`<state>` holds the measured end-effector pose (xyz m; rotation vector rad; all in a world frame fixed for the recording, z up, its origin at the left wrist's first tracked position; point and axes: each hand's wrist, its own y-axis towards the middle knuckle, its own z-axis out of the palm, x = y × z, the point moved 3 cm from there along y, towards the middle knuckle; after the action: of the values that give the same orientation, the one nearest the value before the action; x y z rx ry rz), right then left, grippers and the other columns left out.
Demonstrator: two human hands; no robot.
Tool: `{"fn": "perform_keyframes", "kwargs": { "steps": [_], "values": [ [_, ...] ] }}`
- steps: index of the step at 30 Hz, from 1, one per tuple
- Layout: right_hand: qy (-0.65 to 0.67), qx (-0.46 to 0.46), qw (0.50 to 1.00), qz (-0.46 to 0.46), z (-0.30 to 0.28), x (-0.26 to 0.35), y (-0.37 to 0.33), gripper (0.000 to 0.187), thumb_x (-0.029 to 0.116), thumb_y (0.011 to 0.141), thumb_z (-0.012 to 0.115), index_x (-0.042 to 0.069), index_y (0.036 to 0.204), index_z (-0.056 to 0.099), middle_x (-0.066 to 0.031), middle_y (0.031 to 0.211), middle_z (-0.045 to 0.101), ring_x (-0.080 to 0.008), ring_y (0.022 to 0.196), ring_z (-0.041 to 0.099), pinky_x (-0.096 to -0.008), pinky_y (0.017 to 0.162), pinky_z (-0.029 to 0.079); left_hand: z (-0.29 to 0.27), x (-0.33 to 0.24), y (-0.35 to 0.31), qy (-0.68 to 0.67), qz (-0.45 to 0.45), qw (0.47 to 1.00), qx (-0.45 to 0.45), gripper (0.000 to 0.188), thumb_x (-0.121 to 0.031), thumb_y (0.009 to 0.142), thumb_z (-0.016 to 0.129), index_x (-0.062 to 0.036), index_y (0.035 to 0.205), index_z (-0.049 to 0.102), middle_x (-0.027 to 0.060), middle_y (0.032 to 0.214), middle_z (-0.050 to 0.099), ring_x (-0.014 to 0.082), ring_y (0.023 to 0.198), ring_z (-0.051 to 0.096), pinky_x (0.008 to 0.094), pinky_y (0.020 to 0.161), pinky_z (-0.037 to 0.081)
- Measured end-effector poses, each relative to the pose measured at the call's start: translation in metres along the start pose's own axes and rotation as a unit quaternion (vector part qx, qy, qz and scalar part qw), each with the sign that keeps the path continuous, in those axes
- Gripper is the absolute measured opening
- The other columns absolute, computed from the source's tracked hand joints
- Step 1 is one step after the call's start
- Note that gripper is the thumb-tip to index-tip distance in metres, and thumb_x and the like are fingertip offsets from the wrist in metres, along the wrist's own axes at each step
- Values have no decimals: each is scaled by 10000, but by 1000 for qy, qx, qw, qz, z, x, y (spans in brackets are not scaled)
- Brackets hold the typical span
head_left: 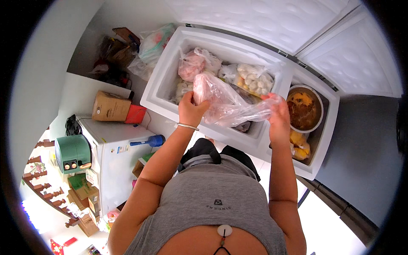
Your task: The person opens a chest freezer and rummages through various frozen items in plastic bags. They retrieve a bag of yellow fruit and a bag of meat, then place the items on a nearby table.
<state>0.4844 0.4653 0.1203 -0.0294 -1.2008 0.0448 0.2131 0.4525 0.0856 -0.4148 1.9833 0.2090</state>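
Note:
A clear plastic bag [231, 104] with a pale pink lump, perhaps meat, at its left end stretches between my hands over an open chest freezer [166, 76]. My left hand [191, 108] is closed round the lumpy end, thumb on top. At the gathered, twisted end my right hand [277, 114] grips the plastic. Below lie a bag of pink food [192, 66] at the far left and a bag of white round pieces [255, 78] at the far right. The bag I hold partly hides the contents beneath it.
A pot of brown food [305, 108] sits in the freezer's right compartment, above yellow packages [300, 144]. Raised white lids [272, 21] stand behind. On my left, a white cabinet [121, 153] carries a green appliance [73, 154] and a cardboard box [111, 106].

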Motion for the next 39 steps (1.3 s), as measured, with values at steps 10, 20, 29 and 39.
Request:
{"fn": "perform_keyframes", "kwargs": {
  "steps": [10,20,29,39],
  "values": [
    [-32,207,973,-94,29,28,-31,148,-29,714,518,3,843,581,-103,817,594,-252,796,573,-330,772,434,19,30,10,-216,-179,954,103,271,-69,758,669,14,999,578,85,885,628,162,715,617,309,608,527],
    [-527,49,823,-205,-16,32,-28,580,402,655,766,62,1076,557,-110,928,580,-291,909,530,-393,823,396,18,27,15,-382,-316,862,107,314,-104,801,588,0,1093,537,115,966,626,256,814,649,413,620,566],
    [-127,7,972,200,-44,-32,4,387,172,834,615,33,1188,539,-81,1006,615,-200,942,594,-303,788,460,20,32,27,-376,-297,870,116,317,-122,803,585,-8,1094,529,120,963,628,273,800,653,421,590,564],
    [-317,-3,948,19,12,-31,35,681,290,819,653,61,1374,330,-168,1189,531,-271,1076,534,-366,858,454,14,24,43,-333,-174,925,62,350,-62,780,618,43,1099,516,138,999,613,258,813,647,359,617,564]
  ]
}}
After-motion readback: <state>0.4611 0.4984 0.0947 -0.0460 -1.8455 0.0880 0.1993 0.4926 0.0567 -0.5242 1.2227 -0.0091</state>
